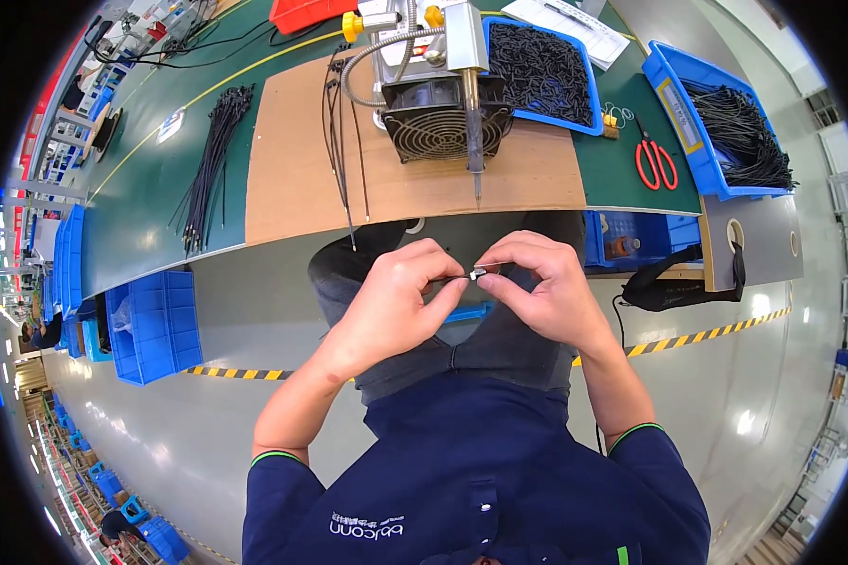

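Note:
Above my lap, just off the bench edge, both hands are closed in pinches with their fingertips almost meeting. My left hand (398,294) grips a thin dark cable, mostly hidden by the fingers. Between the thumb and forefinger of my right hand (548,287) is a small white and silvery end piece (478,273), at the cable's tip; its exact kind is too small to tell. Beyond the hands, a soldering iron (474,122) hangs tip down in a stand. Behind it sits a black fan (433,132) with a round grille. Several loose black cables (334,122) lie left of the fan.
A brown board (287,160) covers part of the green bench (127,226). A bundle of black cables (219,141) lies left. To the right are a blue tray of black parts (594,89), red-handled scissors (657,162) and a blue bin of cables (674,113). Blue crates (160,330) stand below left.

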Motion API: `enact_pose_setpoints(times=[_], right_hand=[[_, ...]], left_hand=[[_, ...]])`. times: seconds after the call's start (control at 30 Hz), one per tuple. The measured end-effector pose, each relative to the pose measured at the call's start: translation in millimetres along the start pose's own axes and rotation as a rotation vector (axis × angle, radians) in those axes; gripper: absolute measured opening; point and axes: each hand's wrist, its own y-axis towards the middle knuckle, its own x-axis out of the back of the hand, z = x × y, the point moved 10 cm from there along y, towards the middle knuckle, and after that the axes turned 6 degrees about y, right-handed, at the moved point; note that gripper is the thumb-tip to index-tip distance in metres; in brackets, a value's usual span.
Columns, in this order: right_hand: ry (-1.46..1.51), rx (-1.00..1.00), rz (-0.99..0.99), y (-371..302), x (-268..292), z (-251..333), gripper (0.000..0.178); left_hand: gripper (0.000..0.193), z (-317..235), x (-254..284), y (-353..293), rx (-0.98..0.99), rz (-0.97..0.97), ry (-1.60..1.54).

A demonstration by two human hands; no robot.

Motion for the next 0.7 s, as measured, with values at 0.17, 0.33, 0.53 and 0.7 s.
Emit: enact_pose_setpoints(times=[0.17,0.33,0.53,0.7], right_hand=[[0.1,-0.121,-0.066,-6,0,-7,0.014],[0.111,-0.093,-0.109,-9,-2,-8,0.015],[0.116,-0.022,-0.159,-12,-3,-13,0.016],[0.111,0.008,-0.194,-14,-4,-11,0.016]], left_hand=[[0.006,-6,0,0,-0.069,-0.035,0.096],[0.006,-5,-2,-1,-0.072,-0.059,0.14],[0.006,-4,0,-2,-0.053,-0.075,0.117],[0.005,10,-2,-1,0.06,-0.057,-0.009]])
